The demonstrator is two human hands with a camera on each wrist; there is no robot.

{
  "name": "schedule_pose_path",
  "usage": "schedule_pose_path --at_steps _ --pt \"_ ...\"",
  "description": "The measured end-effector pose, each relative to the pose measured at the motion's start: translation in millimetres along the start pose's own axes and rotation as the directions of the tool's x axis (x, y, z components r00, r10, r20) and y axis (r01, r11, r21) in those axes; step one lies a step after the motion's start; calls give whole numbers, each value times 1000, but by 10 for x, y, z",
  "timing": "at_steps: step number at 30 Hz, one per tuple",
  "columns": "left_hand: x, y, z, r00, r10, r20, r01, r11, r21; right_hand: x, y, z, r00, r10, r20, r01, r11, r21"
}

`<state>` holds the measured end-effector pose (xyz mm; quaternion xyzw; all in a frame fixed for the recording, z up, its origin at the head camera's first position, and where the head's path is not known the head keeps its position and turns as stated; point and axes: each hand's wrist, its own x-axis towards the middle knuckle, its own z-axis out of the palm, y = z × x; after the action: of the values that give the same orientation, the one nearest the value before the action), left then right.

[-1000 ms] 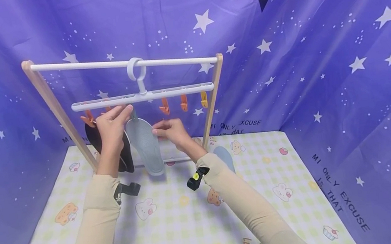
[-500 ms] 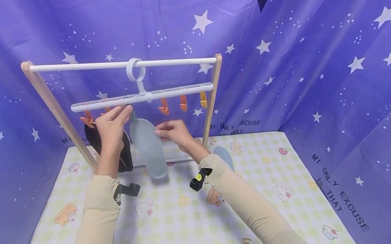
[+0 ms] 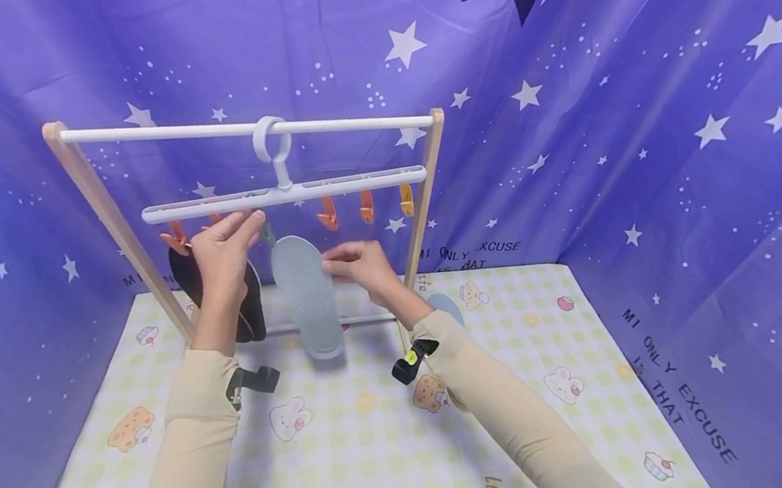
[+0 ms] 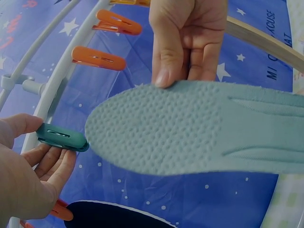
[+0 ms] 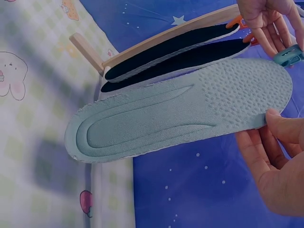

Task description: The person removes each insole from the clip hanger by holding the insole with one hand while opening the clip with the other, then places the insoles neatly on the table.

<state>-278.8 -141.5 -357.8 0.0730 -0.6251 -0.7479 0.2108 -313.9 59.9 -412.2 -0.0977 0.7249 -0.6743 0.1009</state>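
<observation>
My left hand pinches a green clip that hangs from the white hanger. With thumb and fingers, my right hand holds the side edge of a light grey-blue insole near its dimpled toe end. The insole hangs upright, toe end up, below the hanger. In the left wrist view its toe edge lies right at the clip's tip; whether the clip bites on it I cannot tell. Left of it, two black insoles hang from orange clips, partly hidden by my left hand in the head view.
A wooden-legged rack with a white rod carries the hanger. Further right on the hanger are two orange clips and a yellow clip. Another blue insole lies on the checked tablecloth, partly behind my right arm.
My right hand has moved right, taking the grey-blue insole with it, so its toe end has shifted from behind the clip toward the clip's right side. My left hand has stayed at the green clip.
</observation>
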Motion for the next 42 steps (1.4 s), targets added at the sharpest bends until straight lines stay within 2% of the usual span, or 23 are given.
schedule_pose_path --at_steps 20,28,42 --pt "-11 16 -1 1000 4 2 -4 1000 10 -239 19 -425 999 8 -52 -6 999 47" --pt "-7 6 -4 1000 6 0 -6 1000 -3 -325 50 -650 997 1 -82 1 1000 23" --pt "-15 -2 2 1000 18 -17 -19 999 -42 -461 114 -1167 984 45 -171 -47 999 -6"
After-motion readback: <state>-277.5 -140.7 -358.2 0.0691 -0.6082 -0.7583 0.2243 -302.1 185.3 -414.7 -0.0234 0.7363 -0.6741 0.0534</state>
